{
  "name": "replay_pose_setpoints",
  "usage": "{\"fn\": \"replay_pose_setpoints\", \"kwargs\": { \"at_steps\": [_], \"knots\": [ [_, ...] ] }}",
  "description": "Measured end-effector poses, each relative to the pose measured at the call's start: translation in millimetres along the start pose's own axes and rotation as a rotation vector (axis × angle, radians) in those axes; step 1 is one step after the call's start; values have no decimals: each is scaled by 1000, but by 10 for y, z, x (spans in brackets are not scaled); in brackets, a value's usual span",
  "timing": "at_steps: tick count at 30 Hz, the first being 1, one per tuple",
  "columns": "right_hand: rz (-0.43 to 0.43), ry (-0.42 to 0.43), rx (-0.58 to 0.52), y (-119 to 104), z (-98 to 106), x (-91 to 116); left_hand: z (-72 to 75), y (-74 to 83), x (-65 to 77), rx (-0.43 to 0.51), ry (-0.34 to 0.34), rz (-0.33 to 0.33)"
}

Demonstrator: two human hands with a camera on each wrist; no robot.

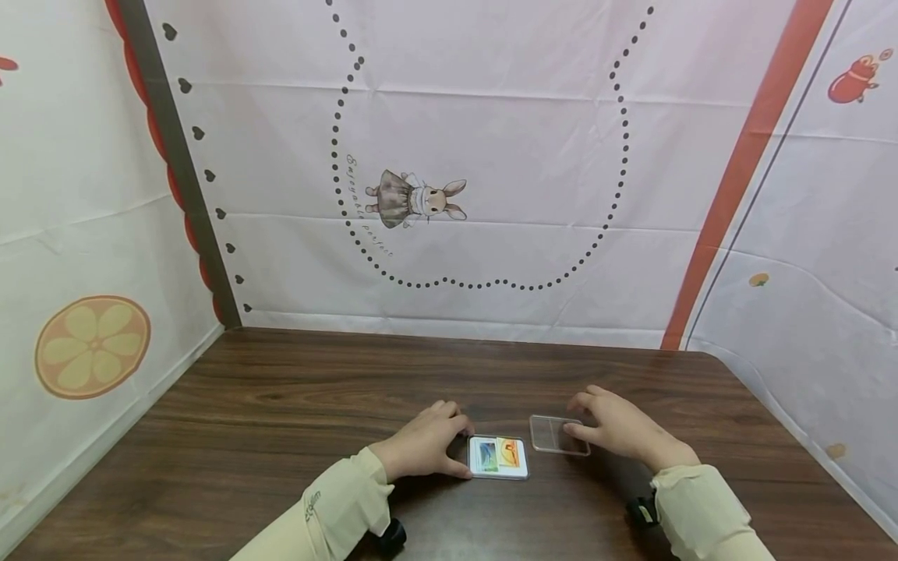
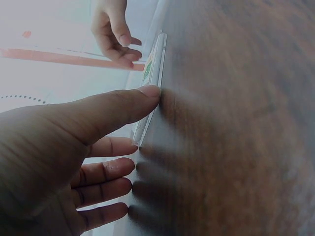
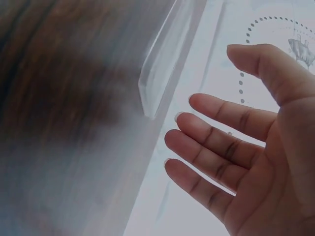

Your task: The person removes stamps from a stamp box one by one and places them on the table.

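A flat plastic case [image 1: 499, 457] lies on the table, holding white cards with blue-green and orange pictures. My left hand [image 1: 426, 442] holds its left end, thumb at the near corner and index finger at the far one. In the left wrist view the thumb [image 2: 140, 96] presses the edge of the case [image 2: 156, 69], and the other fingertips rest by the tabletop. To the right lies a clear, empty plastic lid [image 1: 550, 435]. Over its right end hovers my right hand [image 1: 620, 425], fingers spread. The right wrist view shows these fingers [image 3: 211, 147] apart from the lid [image 3: 165, 64].
The dark wood-grain table [image 1: 281, 374] reaches back to a printed cloth wall [image 1: 526, 187] with a rabbit and dotted lines. Cloth also hangs along the left and right sides. Black wrist-worn devices [image 1: 390, 538] show below both cuffs.
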State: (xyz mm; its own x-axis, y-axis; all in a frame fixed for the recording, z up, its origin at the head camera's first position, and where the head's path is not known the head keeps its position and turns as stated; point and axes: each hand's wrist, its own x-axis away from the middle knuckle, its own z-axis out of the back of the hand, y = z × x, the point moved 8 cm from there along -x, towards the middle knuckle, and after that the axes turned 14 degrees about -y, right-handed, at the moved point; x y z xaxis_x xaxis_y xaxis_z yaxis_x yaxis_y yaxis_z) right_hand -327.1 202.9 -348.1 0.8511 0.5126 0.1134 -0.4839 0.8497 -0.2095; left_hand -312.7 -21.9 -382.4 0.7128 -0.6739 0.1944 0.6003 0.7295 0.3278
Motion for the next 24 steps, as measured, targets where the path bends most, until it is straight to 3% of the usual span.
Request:
{"fn": "replay_pose_setpoints", "kwargs": {
  "at_steps": [24],
  "knots": [
    [54, 62, 71, -269, 134, 15, 0, -6, -1, -12, 0, 0]
  ]
}}
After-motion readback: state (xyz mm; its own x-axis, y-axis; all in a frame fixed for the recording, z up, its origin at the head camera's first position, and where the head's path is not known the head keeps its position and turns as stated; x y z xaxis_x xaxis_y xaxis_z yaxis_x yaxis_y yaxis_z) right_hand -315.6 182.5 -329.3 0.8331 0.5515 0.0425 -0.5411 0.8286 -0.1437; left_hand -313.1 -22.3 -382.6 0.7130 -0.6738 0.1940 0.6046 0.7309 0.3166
